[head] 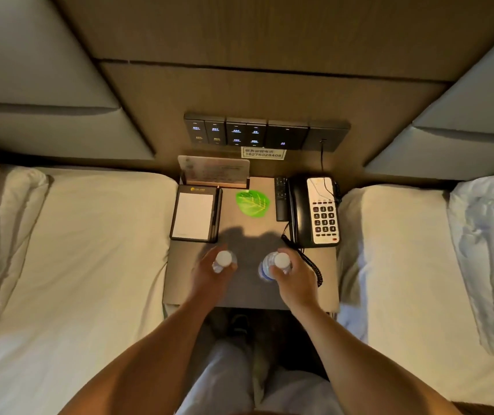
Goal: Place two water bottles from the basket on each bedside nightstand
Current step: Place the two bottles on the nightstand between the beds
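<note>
A brown nightstand (326,283) stands between two beds, seen from above. My left hand (210,275) is wrapped around a clear water bottle with a white cap (224,259), held upright over the front half of the nightstand. My right hand (295,278) grips a second white-capped water bottle (275,263) with a blue label, also upright, a little to the right of the first. Whether the bottle bases touch the top is hidden. The basket is out of view.
On the nightstand lie a notepad in a dark holder (194,215), a green leaf-shaped card (252,203), a remote (281,199) and a black phone (314,212) with a coiled cord (310,262). A switch panel (265,134) is on the wall. Beds (84,250) flank both sides.
</note>
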